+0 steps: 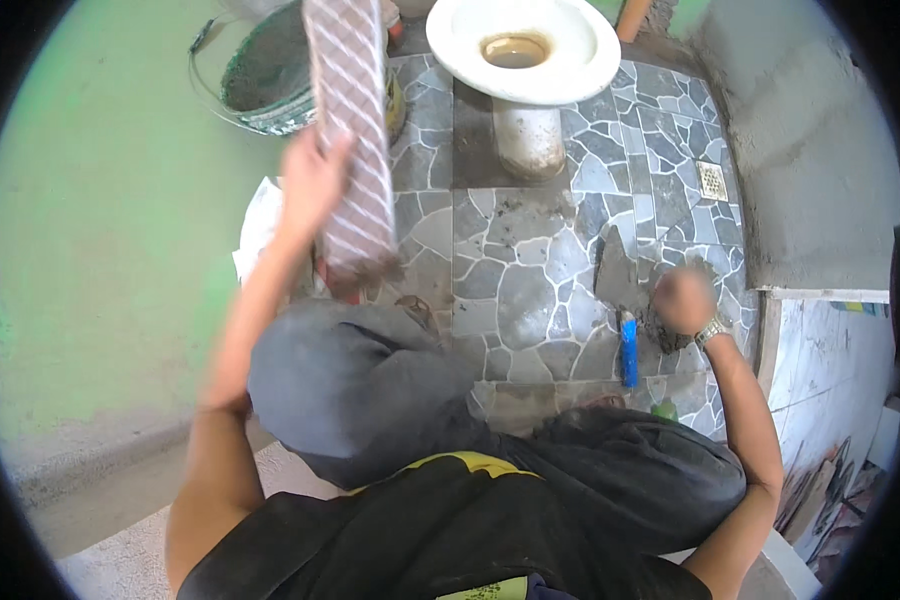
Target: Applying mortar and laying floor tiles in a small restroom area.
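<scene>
Fingers of the left hand grip the left edge of the diagonal-lined tile strip: thumb across the visible face, other fingertips hidden behind. Right-hand fingers look bunched but blurred; can't tell whether the right hand pinches anything. It's low by a dark mortar patch, wristwatch on that wrist.

Nearest obstacles: left knee, close to the strip's mortar-crusted lower end, and right knee, hemming in the near right. Pointed trowel lies on the floor just left of the right hand, blue handle toward the person, tip pointing away. White scrap beside the left forearm, near the green wall.

Widest working room: stone-pattern floor tiles between strip and trowel, mortar crumbs scattered there. Side limits: green wall left, grey wall right, floor drain near the latter.

Farther out, strip's upper part overlaps the green bucket in view; contact can't be told. Toilet bowl on its pedestal blocks far centre. Orange pipe stands beyond, to its right.
</scene>
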Action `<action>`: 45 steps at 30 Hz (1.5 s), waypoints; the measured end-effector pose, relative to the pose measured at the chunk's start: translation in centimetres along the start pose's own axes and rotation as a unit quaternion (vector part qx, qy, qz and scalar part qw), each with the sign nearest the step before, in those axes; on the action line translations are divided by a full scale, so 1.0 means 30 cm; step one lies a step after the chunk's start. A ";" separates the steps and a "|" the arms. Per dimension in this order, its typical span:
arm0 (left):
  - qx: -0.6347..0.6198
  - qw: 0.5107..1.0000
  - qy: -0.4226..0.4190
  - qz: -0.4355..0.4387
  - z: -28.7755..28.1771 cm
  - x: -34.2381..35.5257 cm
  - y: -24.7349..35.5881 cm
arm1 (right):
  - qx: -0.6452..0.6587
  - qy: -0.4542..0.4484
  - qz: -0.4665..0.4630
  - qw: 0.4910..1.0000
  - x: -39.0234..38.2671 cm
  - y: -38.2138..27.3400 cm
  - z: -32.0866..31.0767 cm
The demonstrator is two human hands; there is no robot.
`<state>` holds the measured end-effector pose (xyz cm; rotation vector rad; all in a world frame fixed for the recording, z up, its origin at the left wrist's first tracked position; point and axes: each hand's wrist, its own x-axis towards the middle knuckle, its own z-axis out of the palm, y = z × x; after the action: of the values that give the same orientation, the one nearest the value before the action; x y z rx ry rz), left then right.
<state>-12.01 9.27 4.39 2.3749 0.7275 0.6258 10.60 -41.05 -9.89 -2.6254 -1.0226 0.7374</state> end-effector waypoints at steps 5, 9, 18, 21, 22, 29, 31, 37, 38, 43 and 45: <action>-0.133 0.971 -0.121 -0.154 -0.289 0.498 0.061 | 0.013 0.108 -0.064 0.992 -0.049 0.065 -0.014; -0.216 0.950 -0.173 -0.146 -0.203 0.605 0.091 | 0.020 0.129 0.046 0.990 -0.099 0.080 -0.098; -0.485 0.834 -0.194 -0.177 0.487 0.624 0.471 | 0.336 0.148 0.075 0.927 0.058 -0.196 -0.354; -0.584 0.772 -0.193 -0.163 0.748 0.479 0.619 | 0.316 0.226 -0.013 0.921 0.078 -0.277 -0.436; -0.608 0.759 -0.187 -0.138 0.817 0.408 0.664 | 0.251 0.262 -0.048 0.931 0.082 -0.300 -0.449; -0.517 0.834 -0.156 -0.114 0.946 0.160 0.868 | 0.212 0.291 -0.043 0.932 0.058 -0.295 -0.407; -0.543 0.784 -0.274 -0.124 0.891 0.177 0.859 | 0.164 0.292 -0.034 0.941 0.078 -0.251 -0.418; -0.247 0.852 -0.462 0.011 0.525 0.228 0.589 | -0.030 0.291 -0.053 0.955 0.340 -0.165 -0.586; -0.248 0.873 -0.418 0.024 0.444 0.229 0.521 | -0.031 0.287 -0.046 0.956 0.416 -0.170 -0.616; -0.015 0.976 -0.122 0.180 0.007 0.425 0.173 | -0.044 0.242 -0.102 0.964 0.735 -0.212 -0.676; -0.082 0.986 -0.142 0.001 -0.150 0.550 0.026 | -0.051 0.202 -0.066 0.976 0.828 -0.228 -0.694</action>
<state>-2.06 20.62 12.45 2.2491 0.5254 0.3228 33.42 -19.72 1.16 -2.6037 -1.1158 0.1136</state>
